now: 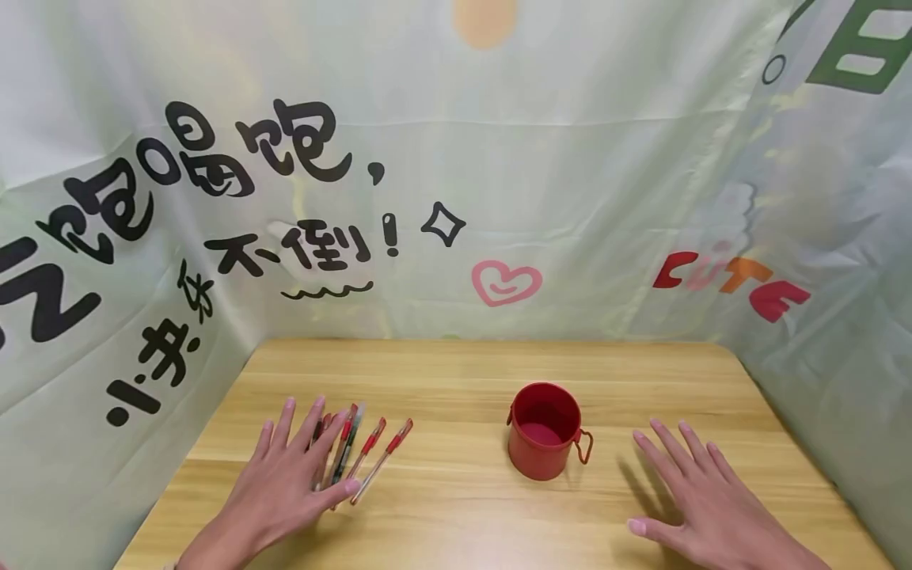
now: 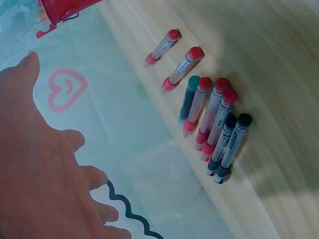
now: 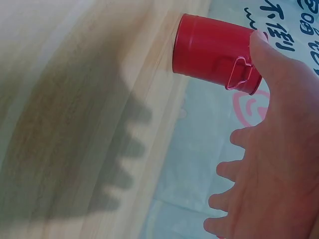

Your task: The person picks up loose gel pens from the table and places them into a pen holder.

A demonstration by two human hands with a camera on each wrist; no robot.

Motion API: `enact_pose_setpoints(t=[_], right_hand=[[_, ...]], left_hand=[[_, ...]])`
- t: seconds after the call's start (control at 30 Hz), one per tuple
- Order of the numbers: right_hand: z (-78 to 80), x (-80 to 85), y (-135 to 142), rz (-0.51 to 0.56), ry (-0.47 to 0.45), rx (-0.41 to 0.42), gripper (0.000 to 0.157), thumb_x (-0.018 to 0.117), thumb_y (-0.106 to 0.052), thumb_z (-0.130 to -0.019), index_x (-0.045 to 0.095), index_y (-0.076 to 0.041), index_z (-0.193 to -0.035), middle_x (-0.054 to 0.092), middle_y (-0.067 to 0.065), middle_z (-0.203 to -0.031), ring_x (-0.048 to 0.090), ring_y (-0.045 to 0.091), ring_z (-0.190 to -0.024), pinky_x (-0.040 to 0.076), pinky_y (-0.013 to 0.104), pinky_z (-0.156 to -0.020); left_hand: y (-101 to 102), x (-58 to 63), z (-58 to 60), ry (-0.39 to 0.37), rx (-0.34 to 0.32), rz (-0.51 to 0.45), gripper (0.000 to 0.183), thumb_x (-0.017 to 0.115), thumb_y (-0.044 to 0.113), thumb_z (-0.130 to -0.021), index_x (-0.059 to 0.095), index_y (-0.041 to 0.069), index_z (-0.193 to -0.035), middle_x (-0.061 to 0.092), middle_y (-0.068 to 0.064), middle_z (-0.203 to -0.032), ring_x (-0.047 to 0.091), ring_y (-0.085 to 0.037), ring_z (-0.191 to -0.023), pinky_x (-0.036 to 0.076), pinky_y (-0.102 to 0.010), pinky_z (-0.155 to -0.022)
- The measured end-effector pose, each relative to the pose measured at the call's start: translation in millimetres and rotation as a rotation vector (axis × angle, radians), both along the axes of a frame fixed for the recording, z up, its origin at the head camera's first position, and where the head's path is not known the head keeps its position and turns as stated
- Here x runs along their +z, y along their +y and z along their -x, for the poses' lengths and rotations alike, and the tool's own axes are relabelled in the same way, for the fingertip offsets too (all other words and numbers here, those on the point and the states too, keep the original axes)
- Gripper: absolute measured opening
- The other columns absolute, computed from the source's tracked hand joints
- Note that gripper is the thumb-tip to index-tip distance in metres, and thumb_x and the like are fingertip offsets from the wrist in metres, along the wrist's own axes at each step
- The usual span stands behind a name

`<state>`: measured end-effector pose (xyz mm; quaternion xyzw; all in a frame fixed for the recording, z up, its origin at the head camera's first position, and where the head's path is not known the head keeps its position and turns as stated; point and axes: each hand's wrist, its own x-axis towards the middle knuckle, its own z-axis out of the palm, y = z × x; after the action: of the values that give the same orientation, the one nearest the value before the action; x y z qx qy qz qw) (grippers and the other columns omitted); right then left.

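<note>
In the head view my left hand [image 1: 285,483] is spread with straight fingers above several pens [image 1: 347,443], overlapping some of them. The left wrist view shows those pens [image 2: 214,117] lying side by side on the wood, most with red caps, two black and one green. A red metal cup [image 1: 545,439] with wire handles stands upright right of the pens, its inside bare. My right hand [image 1: 712,499], fingers straight and apart, hovers to the right of the cup and holds nothing. In the right wrist view its thumb overlaps the cup [image 3: 217,55], and its shadow falls on the table.
The light wooden table [image 1: 456,380] has rounded far corners. A pale printed cloth [image 1: 606,198] hangs behind it and along both sides, with black lettering, a pink heart [image 1: 507,283] and coloured letters.
</note>
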<state>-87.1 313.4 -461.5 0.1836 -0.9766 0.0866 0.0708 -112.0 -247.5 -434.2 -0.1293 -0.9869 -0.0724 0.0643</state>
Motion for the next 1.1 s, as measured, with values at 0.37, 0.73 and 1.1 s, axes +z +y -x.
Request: enact_pose_setpoints(t=[0.37,0.73,1.1], right_hand=[[1.3,3.3,-3,-0.010,0.038,0.008,0.106,0.074,-0.066,-0.084,0.024,-0.022,-0.166,0.023,0.014,-0.172,-0.001,0.042,-0.162,-0.032,0.025,-0.117],[19.6,17.7,-23,-0.015,0.014,0.018,0.111,0.071,-0.072,-0.083,0.017,-0.023,-0.168,0.024,0.014,-0.172,0.013,0.046,-0.160,-0.030,0.022,-0.117],[32.2,16.6,-37,0.106,-0.033,0.024,0.125,0.076,-0.075,-0.077,0.014,-0.014,-0.168,0.028,0.017,-0.170,0.029,0.044,-0.155,-0.005,0.025,-0.131]], left_hand=[[3,-1.6,-1.8,-0.009,-0.004,-0.003,0.088,0.055,0.078,-0.089,0.029,0.038,-0.163,0.020,-0.011,-0.174,0.007,-0.049,-0.160,0.014,-0.074,-0.122],[3,-2.5,0.3,-0.007,0.010,0.001,0.088,0.056,0.078,-0.089,0.031,0.037,-0.163,0.021,-0.010,-0.174,0.006,-0.048,-0.161,0.013,-0.074,-0.123],[4,2.8,4.6,-0.037,0.047,0.040,0.097,0.055,0.084,-0.085,0.034,0.031,-0.163,0.025,-0.014,-0.173,0.014,-0.058,-0.156,0.019,-0.083,-0.114]])
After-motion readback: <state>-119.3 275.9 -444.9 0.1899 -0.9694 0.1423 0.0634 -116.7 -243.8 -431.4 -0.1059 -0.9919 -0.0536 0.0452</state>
